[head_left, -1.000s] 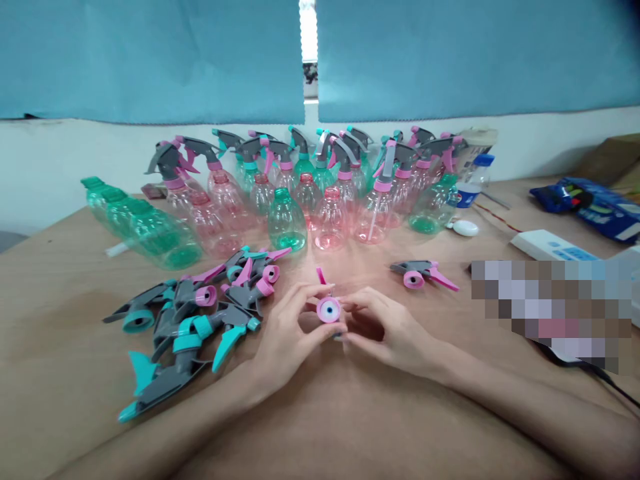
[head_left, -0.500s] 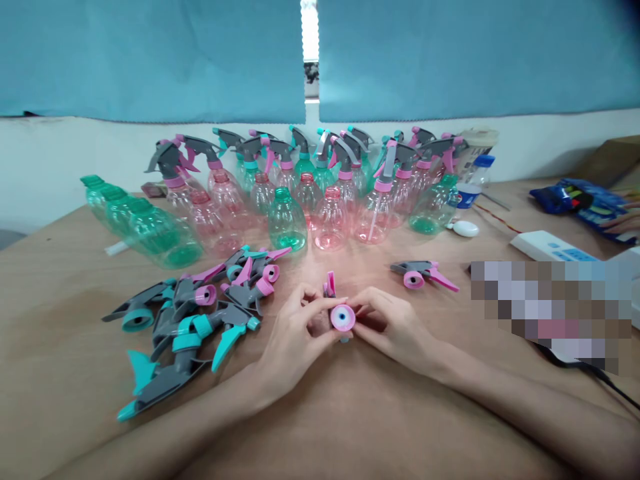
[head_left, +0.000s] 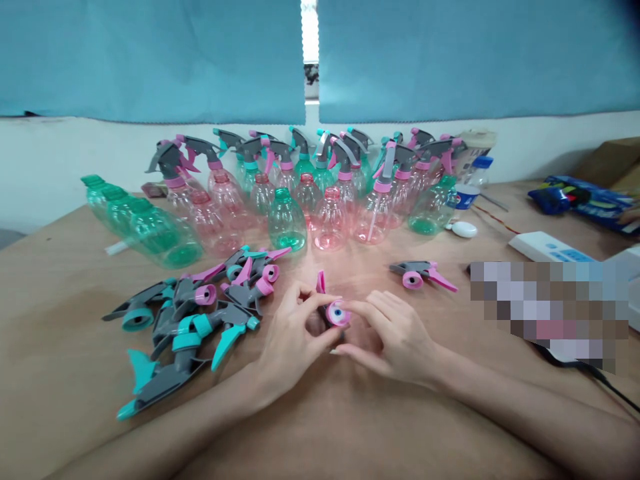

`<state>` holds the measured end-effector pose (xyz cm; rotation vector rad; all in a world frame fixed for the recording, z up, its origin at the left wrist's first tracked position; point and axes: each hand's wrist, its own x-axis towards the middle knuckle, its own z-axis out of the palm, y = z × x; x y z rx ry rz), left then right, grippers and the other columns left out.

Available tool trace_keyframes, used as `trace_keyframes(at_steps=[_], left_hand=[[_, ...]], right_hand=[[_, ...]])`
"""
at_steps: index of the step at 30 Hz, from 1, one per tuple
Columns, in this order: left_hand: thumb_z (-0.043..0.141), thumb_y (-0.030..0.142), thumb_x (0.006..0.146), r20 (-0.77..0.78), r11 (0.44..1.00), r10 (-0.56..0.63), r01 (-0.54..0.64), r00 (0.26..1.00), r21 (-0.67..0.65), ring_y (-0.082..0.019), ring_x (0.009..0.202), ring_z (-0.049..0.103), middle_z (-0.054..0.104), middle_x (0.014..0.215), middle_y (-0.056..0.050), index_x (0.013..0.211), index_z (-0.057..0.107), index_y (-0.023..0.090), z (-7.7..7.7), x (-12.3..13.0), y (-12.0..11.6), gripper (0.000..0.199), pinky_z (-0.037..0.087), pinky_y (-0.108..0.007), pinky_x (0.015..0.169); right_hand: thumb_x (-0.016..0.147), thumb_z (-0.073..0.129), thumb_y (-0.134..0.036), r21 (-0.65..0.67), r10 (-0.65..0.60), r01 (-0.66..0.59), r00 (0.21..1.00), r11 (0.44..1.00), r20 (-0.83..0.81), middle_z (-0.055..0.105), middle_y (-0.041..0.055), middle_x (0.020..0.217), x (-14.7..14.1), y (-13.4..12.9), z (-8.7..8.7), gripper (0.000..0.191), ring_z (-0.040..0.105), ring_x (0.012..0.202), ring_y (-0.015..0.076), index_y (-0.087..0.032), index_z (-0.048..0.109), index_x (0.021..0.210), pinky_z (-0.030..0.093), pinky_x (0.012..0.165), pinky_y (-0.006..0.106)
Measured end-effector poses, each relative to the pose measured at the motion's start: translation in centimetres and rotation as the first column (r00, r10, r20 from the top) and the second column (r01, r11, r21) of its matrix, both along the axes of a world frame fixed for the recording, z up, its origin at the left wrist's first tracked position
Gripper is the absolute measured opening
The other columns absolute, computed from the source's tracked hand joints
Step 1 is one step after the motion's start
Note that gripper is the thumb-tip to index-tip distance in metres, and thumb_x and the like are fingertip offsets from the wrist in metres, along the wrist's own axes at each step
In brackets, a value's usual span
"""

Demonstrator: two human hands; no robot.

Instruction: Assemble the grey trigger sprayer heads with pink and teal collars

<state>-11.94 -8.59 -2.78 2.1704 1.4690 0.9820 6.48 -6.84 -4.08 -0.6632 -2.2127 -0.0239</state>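
Observation:
My left hand (head_left: 293,327) pinches a trigger spray head (head_left: 320,283) between thumb and fingers. Its pink collar (head_left: 339,313) faces me, showing a white inside with a dark central hole. On the collar's right, my right hand (head_left: 397,333) has its index fingertip at the rim, while its thumb stands apart below. Left of my left hand lies a pile of loose spray heads (head_left: 190,327) with teal or pink parts. One more pink-and-grey spray head (head_left: 413,280) rests beyond my right hand.
Behind my hands stand open green (head_left: 287,223) and pink bottles (head_left: 331,223), with several spray-topped bottles (head_left: 383,207) among them. At right are a power strip (head_left: 550,247), a blue-capped bottle (head_left: 470,190), a blue packet (head_left: 585,200) and another person's hand (head_left: 631,215) at the edge.
The spray head has tilted and shifted slightly left in my left hand. My right thumb has come away from the collar and the right hand has opened wider.

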Motion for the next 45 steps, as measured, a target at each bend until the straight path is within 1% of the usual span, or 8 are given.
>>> trace_keyframes(at_steps=[3,8,15,21,27,30,38,45], left_hand=[[0.069,0.018,0.076,-0.006,1.0,0.012,-0.012,1.0,0.009,-0.017,0.083,0.053,0.048,0.093,-0.003,0.099,0.064,0.023,-0.2,0.0,0.0,0.024,0.048,-0.032,0.075],[0.068,0.02,0.078,-0.008,0.998,-0.006,0.007,1.0,0.069,-0.017,0.085,0.054,0.048,0.092,-0.002,0.098,0.064,0.022,-0.2,0.0,0.0,0.021,0.049,-0.032,0.076],[0.066,0.019,0.081,-0.048,0.979,-0.048,0.056,0.998,0.198,-0.018,0.085,0.052,0.049,0.091,-0.003,0.103,0.061,0.021,-0.4,0.0,-0.1,0.023,0.049,-0.032,0.076],[0.064,0.022,0.084,-0.066,0.967,-0.118,0.13,0.991,0.221,-0.018,0.086,0.051,0.049,0.094,-0.004,0.11,0.059,0.021,-0.6,-0.4,0.0,0.027,0.049,-0.032,0.074],[0.063,0.024,0.085,-0.07,0.964,-0.17,0.181,0.983,0.195,-0.018,0.086,0.051,0.049,0.092,-0.004,0.111,0.059,0.02,-0.5,-0.4,0.1,0.027,0.049,-0.031,0.073],[0.063,0.025,0.084,-0.068,0.969,-0.17,0.179,0.983,0.169,-0.017,0.085,0.051,0.048,0.092,-0.003,0.109,0.06,0.022,-0.5,-0.3,0.1,0.025,0.049,-0.031,0.073],[0.064,0.026,0.084,-0.083,0.965,-0.187,0.199,0.979,0.172,-0.018,0.085,0.051,0.048,0.093,-0.004,0.109,0.061,0.021,-0.5,-0.3,0.1,0.026,0.049,-0.03,0.071],[0.06,0.025,0.087,-0.099,0.96,-0.21,0.225,0.973,0.168,-0.017,0.085,0.05,0.049,0.092,-0.004,0.108,0.06,0.021,-0.5,-0.4,-0.1,0.022,0.049,-0.029,0.069]], right_hand=[[0.082,0.062,-0.041,0.033,-0.023,0.022,0.999,0.999,0.028,0.062,0.0066,0.074,0.0,0.0,0.0,0.04,0.053,0.067,0.0185,-0.007,0.058,0.104,0.039,0.059,0.03],[0.086,0.059,-0.039,0.052,-0.056,0.053,0.997,0.997,0.051,0.058,0.0036,0.063,0.0,-0.2,0.0,0.034,0.05,0.061,0.0176,-0.007,0.063,0.096,0.036,0.056,0.03],[0.088,0.057,-0.04,0.03,-0.089,0.088,0.995,0.996,0.041,0.055,-0.0006,0.055,0.0,-0.6,-0.3,0.037,0.05,0.054,0.0152,-0.007,0.062,0.104,0.036,0.053,0.028],[0.088,0.057,-0.036,-0.131,-0.011,0.005,0.999,0.991,-0.041,0.054,-0.0043,0.055,0.2,-0.4,-1.1,0.033,0.048,0.046,0.0104,-0.012,0.057,0.111,0.04,0.051,0.023],[0.088,0.058,-0.03,-0.337,0.072,-0.107,0.991,0.935,-0.116,0.046,-0.0087,0.053,0.3,-0.2,-1.1,0.024,0.044,0.043,0.0072,-0.014,0.055,0.106,0.037,0.047,0.019],[0.087,0.058,-0.027,-0.377,0.088,-0.132,0.988,0.917,-0.13,0.043,-0.0098,0.052,0.3,-0.2,-1.0,0.02,0.043,0.042,0.0066,-0.015,0.054,0.102,0.035,0.047,0.019],[0.087,0.057,-0.029,-0.425,0.104,-0.16,0.983,0.891,-0.152,0.041,-0.011,0.051,0.4,0.0,-1.2,0.025,0.038,0.04,0.0068,-0.015,0.049,0.106,0.029,0.042,0.019],[0.09,0.053,-0.031,-0.441,0.155,-0.202,0.978,0.874,-0.14,0.046,-0.0088,0.054,0.7,0.4,-1.0,0.017,0.041,0.043,0.007,-0.017,0.05,0.1,0.032,0.046,0.019]])
